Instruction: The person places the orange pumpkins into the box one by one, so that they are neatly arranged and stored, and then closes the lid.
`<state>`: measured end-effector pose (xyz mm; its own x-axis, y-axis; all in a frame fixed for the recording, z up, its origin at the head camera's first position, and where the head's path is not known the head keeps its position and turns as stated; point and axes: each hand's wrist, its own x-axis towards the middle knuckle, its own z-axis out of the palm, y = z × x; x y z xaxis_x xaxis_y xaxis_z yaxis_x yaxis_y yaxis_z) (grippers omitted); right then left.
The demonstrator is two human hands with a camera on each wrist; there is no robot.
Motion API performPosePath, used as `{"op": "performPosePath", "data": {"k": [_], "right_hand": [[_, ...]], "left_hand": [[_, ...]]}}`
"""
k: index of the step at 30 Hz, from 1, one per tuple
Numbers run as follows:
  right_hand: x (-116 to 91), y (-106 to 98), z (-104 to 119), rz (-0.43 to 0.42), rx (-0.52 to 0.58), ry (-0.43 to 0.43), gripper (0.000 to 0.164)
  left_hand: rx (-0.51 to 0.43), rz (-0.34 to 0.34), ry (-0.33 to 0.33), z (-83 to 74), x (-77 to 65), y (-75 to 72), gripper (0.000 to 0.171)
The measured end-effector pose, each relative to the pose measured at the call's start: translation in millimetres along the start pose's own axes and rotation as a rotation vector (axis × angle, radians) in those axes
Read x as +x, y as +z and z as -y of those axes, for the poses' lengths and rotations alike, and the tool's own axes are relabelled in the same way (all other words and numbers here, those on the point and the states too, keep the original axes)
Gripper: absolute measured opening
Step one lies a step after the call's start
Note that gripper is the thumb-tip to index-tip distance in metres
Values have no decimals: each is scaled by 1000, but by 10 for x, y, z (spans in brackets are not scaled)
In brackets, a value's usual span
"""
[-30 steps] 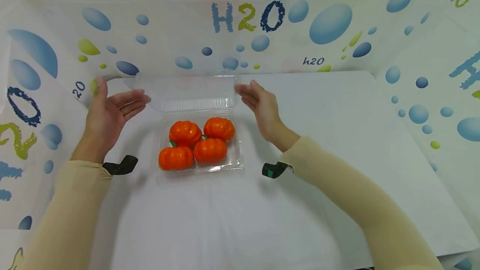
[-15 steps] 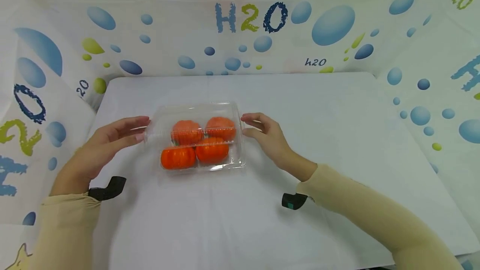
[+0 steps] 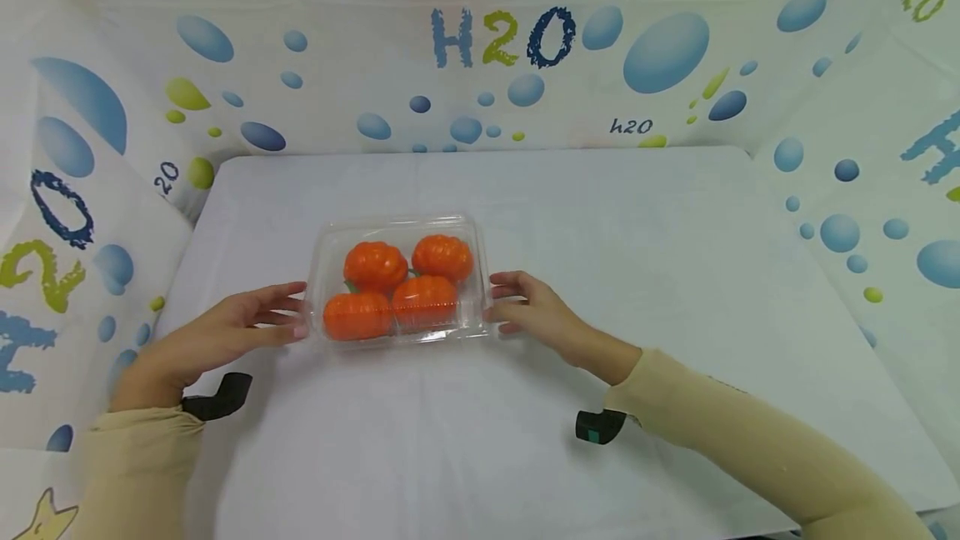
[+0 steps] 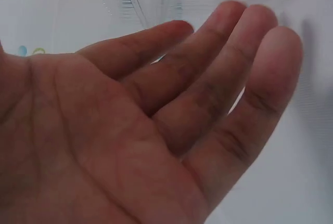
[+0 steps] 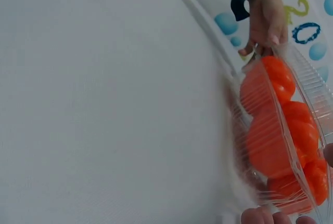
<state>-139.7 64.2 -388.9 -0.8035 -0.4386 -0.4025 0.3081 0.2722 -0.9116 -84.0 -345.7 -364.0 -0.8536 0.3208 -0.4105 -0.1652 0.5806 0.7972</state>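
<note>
A clear plastic clamshell container point(image 3: 322, 273) lies on the white table, with several small orange pumpkins point(image 3: 375, 267) inside. Its clear lid point(image 3: 442, 225) hangs over the pumpkins, its ridged front edge crossing the nearer ones in the head view. At the container's left side is my left hand point(image 3: 232, 327), fingers extended and fingertips right at the plastic; the left wrist view shows its bare palm point(image 4: 104, 146). My right hand point(image 3: 547, 315) is at the opposite side, fingers loosely bent, fingertips at the wall. In the right wrist view only a few of its fingertips point(image 5: 255, 216) show.
White table point(image 3: 637, 240) surface extends around the container, mostly to the right and in front. A white sheet point(image 3: 360, 48) with blue drops and H2O lettering hangs behind and at both sides. Each wrist wears a black camera mount point(image 3: 221, 397).
The lid has swung from standing open at the back to lying forward over the pumpkins. Both hands have come down and toward me along the container's sides.
</note>
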Motion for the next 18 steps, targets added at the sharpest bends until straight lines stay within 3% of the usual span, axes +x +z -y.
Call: {"op": "performPosePath", "data": {"k": [9,18], "right_hand": [[12,-14,-97,111,-38,100,36],[-7,9,-147,199,-21,102,31]], "left_hand": [[-33,52,-92,91,55,62,59],[-74,124,-68,125,64,101,38]]}}
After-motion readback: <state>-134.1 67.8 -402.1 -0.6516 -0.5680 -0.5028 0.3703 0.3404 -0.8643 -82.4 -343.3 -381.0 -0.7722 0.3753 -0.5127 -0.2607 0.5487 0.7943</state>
